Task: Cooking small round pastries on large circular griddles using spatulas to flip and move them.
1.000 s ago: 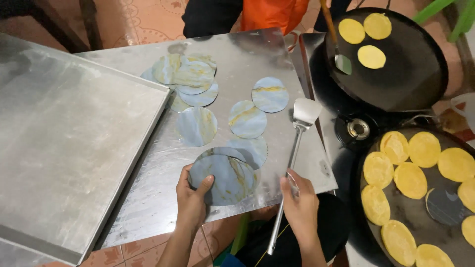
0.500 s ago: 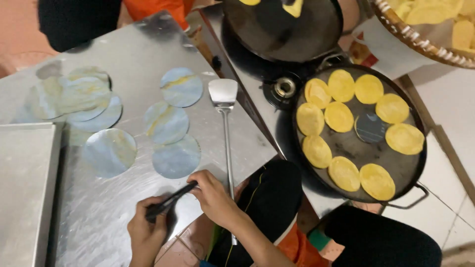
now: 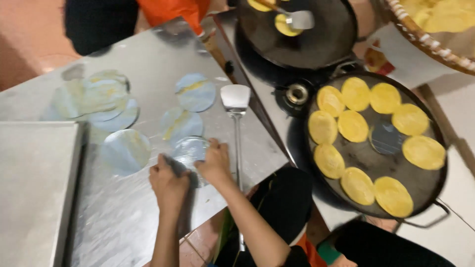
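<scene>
Round plastic sheet [image 3: 190, 151] flat on steel surface [image 3: 148, 54]; left hand [image 3: 169, 182] and right hand [image 3: 215, 163] press its edge, fingers curled; grip aperture indeterminate.

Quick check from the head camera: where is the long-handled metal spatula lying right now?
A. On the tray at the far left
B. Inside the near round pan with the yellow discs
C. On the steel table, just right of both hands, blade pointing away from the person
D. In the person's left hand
C. The spatula lies flat on the steel table, just right of the right hand and left hand, neither gripping it.
</scene>
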